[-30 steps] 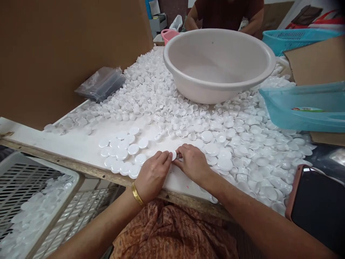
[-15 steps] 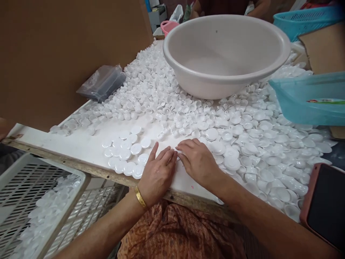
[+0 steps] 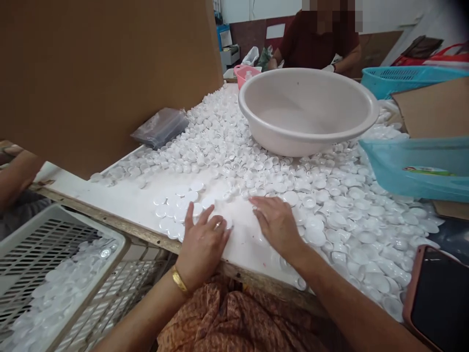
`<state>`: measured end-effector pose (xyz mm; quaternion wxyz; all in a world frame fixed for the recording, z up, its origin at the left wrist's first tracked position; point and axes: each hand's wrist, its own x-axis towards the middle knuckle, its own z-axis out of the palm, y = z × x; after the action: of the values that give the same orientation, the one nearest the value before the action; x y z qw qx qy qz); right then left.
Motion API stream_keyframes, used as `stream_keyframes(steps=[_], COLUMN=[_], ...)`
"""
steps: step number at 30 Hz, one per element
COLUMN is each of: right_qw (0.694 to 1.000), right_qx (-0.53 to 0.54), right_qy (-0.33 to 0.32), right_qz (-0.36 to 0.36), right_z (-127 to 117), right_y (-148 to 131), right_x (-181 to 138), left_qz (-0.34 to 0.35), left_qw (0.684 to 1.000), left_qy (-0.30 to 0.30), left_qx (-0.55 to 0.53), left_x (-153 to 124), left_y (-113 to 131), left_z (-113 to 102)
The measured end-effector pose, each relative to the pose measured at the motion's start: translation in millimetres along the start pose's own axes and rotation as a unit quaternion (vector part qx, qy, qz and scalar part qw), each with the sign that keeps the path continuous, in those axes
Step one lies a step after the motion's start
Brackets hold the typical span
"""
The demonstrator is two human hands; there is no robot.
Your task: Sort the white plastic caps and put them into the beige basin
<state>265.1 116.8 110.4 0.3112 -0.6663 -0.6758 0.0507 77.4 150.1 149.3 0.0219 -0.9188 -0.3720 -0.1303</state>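
Observation:
Small glossy white round pieces (image 3: 180, 201), like lids or shallow dishes, lie grouped at the table's near left. My left hand (image 3: 205, 239), a gold bracelet on its wrist, lies over the right side of this group with fingers spread; a white piece shows by its fingertips, partly hidden. To its right, my right hand (image 3: 278, 227) hovers low over the white tabletop (image 3: 240, 244). Its fingers stretch left, thumb a little apart, and I see nothing held in them. A large heap of similar white pieces and small cups (image 3: 216, 142) spreads beyond both hands.
A large pale basin (image 3: 311, 146) sits on the heap. Blue baskets (image 3: 414, 168) and a phone (image 3: 439, 298) are at the right. Cardboard (image 3: 110, 73) stands left, near a plastic packet (image 3: 161, 128). Below is a crate (image 3: 62, 220) of white pieces. A co-worker (image 3: 318, 49) sits opposite.
My hands, close together before, are now apart; the left has moved left over the grouped pieces. The head view has tilted up, showing more of the co-worker.

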Motion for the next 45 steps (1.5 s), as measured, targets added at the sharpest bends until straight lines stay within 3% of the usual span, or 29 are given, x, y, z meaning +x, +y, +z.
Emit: stream_keyframes(steps=[4,9,16,20,22,25,28,30,32,39,45], right_qw=[0.998,0.991,0.982,0.984,0.993,0.993,0.943,0.918,0.913,0.951,0.981], right_qx=[-0.048,-0.110,-0.163,-0.171,-0.118,0.095,0.304,0.362,0.369,0.272,0.158], right_qy=[-0.014,-0.077,-0.088,-0.040,0.001,0.005,-0.024,-0.022,-0.018,-0.040,-0.061], right_qz=[0.030,0.008,-0.039,-0.014,0.019,0.072,0.131,0.161,0.173,0.142,0.095], right_z=[-5.4,-3.1,-8.0,-19.9,-25.5,-28.7,-24.6,-20.2,-15.7,4.0,11.1], right_y=[16.6,16.8,14.9,21.4,22.4,17.1,7.0,1.9,0.2,7.6,7.4], right_x=[6.1,5.8,8.9,10.4,11.3,12.6,14.4,15.6,16.2,12.4,10.2], left_qz=[-0.034,-0.021,0.011,-0.010,-0.025,-0.081,-0.179,-0.239,-0.261,-0.229,-0.163], left_qw=[0.999,0.988,0.996,1.000,0.992,0.955,0.900,0.871,0.867,0.923,0.958], left_qy=[0.015,-0.063,-0.050,-0.012,0.005,-0.001,-0.039,-0.060,-0.090,-0.189,-0.219], left_qx=[0.021,0.139,0.079,-0.027,-0.124,-0.286,-0.396,-0.425,-0.415,-0.246,-0.091], left_x=[26.8,69.1,54.4,51.0,51.3,53.7,59.5,64.5,69.0,74.8,75.8], left_y=[-19.7,-14.5,18.2,21.0,21.3,22.4,18.8,12.7,6.0,-0.3,-1.8], left_z=[-3.9,12.3,27.9,29.1,26.0,18.9,13.8,13.1,14.1,22.1,28.5])
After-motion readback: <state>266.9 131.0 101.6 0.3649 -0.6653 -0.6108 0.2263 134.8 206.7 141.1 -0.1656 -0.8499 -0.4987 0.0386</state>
